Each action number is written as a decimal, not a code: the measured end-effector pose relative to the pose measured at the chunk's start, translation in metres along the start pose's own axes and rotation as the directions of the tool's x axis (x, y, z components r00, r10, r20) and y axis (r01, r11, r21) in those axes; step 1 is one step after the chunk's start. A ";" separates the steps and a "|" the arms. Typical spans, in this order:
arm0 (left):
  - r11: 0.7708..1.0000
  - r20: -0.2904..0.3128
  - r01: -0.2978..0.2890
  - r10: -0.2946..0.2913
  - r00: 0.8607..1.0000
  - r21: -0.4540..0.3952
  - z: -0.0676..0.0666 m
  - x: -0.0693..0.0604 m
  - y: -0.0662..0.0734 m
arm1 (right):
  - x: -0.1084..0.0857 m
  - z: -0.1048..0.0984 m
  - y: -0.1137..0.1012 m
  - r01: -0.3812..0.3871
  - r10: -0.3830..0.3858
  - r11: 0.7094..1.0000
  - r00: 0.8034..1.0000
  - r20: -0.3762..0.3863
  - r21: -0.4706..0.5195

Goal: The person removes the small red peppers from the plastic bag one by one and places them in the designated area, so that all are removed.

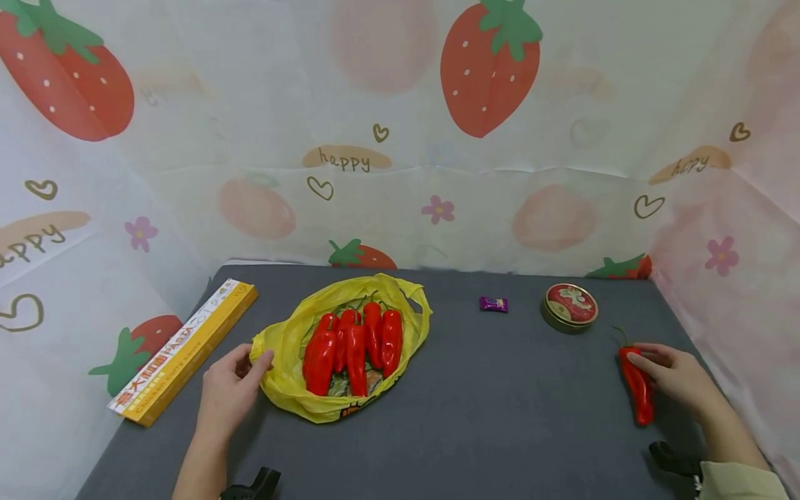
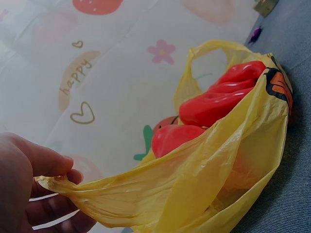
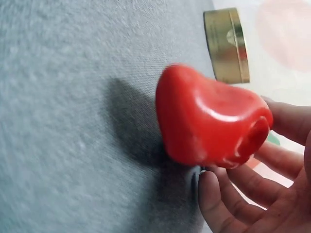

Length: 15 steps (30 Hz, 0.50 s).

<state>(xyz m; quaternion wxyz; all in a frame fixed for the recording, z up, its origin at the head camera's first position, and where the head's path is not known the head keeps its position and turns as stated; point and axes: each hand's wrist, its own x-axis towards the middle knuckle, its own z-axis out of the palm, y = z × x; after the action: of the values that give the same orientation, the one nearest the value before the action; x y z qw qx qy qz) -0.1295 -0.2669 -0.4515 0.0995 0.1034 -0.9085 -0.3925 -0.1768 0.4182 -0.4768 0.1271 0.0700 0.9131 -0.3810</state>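
A yellow plastic bag point(image 1: 284, 371) lies wide at the mouth on the left half of the table, with several red peppers point(image 1: 356, 354) inside. My left hand point(image 1: 228, 389) pinches the bag's left edge between thumb and fingers; the left wrist view shows the plastic drawn out toward that hand point(image 2: 39, 179). At the far right, my right hand point(image 1: 678, 378) grips another red pepper point(image 1: 637, 389), its green stem pointing away from me. In the right wrist view this pepper point(image 3: 199, 121) is held by the fingers just over the cloth, its shadow beside it.
A long yellow and white box point(image 1: 187, 354) lies slanted at the left edge. Toward the back right are a small purple wrapped candy point(image 1: 494, 304) and a round red-lidded tin point(image 1: 570, 307). Behind the dark grey table point(image 1: 475, 417) hangs a strawberry-printed cloth point(image 1: 437, 153).
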 end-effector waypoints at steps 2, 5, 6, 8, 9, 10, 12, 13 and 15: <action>1.000 -0.002 -0.001 0.001 1.000 0.001 0.000 0.000 0.000 | -0.001 -0.002 0.000 0.004 -0.004 1.000 1.000 0.004 -0.011; 1.000 -0.013 -0.003 0.003 1.000 0.004 0.001 0.000 -0.001 | -0.001 -0.006 0.000 0.011 -0.011 1.000 1.000 0.020 -0.024; 1.000 -0.017 -0.003 0.003 1.000 0.007 0.002 0.000 -0.001 | -0.002 -0.007 -0.001 0.014 -0.013 0.999 1.000 0.028 -0.029; 1.000 -0.022 0.003 -0.003 1.000 0.014 0.002 0.001 -0.001 | -0.003 -0.010 -0.002 0.012 -0.010 0.999 0.999 0.046 -0.039; 1.000 -0.023 0.007 -0.006 1.000 0.013 0.002 0.001 -0.001 | -0.004 -0.011 -0.002 0.014 -0.011 0.998 0.999 0.051 -0.055; 1.000 -0.022 0.010 -0.009 1.000 0.012 0.002 0.001 -0.001 | -0.004 -0.013 -0.002 0.012 -0.009 0.998 0.998 0.057 -0.066; 1.000 -0.021 0.013 -0.013 1.000 0.011 0.002 0.001 -0.001 | -0.005 -0.015 -0.002 0.012 -0.006 0.996 0.998 0.068 -0.089; 1.000 -0.021 0.014 -0.014 1.000 0.010 0.002 0.001 -0.001 | -0.005 -0.016 -0.001 0.009 -0.002 0.995 0.997 0.073 -0.097; 1.000 -0.021 0.014 -0.013 1.000 0.010 0.002 0.001 -0.001 | -0.005 -0.017 0.000 -0.003 0.012 0.994 0.997 0.081 -0.110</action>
<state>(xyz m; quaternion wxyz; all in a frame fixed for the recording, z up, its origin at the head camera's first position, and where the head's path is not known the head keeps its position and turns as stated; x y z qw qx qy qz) -0.1308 -0.2661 -0.4534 0.1058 0.1142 -0.9088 -0.3872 -0.1754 0.4304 -0.4636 0.1691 0.0506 0.9265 -0.3322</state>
